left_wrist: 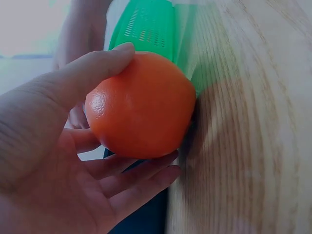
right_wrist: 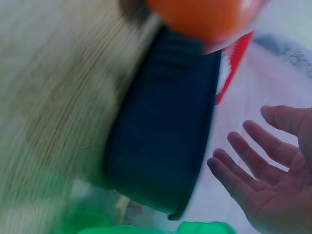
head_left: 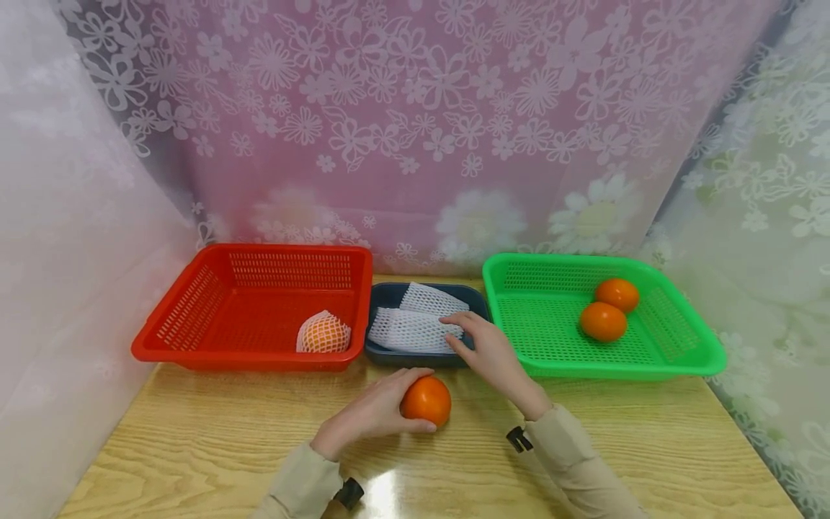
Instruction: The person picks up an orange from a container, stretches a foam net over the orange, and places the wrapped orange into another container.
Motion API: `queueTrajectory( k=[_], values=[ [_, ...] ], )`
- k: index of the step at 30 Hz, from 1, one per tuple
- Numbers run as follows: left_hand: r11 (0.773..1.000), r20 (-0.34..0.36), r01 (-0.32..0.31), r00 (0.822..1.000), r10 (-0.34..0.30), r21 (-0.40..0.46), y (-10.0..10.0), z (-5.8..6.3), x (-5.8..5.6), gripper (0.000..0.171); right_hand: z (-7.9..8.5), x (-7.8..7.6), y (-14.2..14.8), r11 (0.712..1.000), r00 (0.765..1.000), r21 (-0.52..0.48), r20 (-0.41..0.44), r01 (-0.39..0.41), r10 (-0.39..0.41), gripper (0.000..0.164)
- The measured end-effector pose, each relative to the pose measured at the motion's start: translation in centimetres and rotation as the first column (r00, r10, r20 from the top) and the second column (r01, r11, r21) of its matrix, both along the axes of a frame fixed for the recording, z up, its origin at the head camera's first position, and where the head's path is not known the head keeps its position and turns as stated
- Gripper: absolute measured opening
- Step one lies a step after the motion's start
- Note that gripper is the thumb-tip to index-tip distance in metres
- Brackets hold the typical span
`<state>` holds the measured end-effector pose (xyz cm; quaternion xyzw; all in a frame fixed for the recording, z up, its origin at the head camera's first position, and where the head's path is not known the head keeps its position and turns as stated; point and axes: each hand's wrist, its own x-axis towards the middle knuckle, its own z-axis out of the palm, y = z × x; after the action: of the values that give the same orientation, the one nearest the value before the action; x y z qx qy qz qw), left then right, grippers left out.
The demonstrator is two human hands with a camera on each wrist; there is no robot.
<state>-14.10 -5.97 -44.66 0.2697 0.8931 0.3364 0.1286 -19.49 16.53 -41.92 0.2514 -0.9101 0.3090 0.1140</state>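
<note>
We record the two hands apart. With our left hand [head_left: 372,411] we hold a bare orange [head_left: 428,401], thumb and fingers curved round its sides; it sits on the wood-grain table [head_left: 194,432], in front of the navy tray [head_left: 408,359]. Our right hand [head_left: 489,353] grips nothing, fingers loosely spread over the white foam net sleeves [head_left: 415,331] lying in that tray; fingertip contact we cannot tell. Left of the tray we note a red plastic basket [head_left: 259,358] containing one netted orange [head_left: 326,336]; right of it, a green plastic basket [head_left: 622,371] with two unwrapped oranges [head_left: 603,321].
</note>
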Motion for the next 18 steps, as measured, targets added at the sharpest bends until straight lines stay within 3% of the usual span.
queueTrajectory(
  k=[9,14,18],
  values=[
    [1.000,0.002,0.031,1.000,-0.031,-0.002,0.0,-0.3,0.5,0.080,-2.7,-2.3,-1.6,0.983,0.998,0.173,-0.011,0.059,-0.058,0.035],
    [0.999,0.019,0.029,0.999,-0.030,0.023,0.3,-0.5,0.5,0.081,-3.1,-2.4,-1.5,0.985,0.995,0.142,0.003,0.099,-0.100,0.032],
    [0.999,0.041,0.007,0.999,-0.008,0.041,0.4,-0.3,0.2,0.082,-2.5,-2.5,-1.3,0.992,0.993,0.055,-0.029,0.114,-0.113,0.024]
  ],
)
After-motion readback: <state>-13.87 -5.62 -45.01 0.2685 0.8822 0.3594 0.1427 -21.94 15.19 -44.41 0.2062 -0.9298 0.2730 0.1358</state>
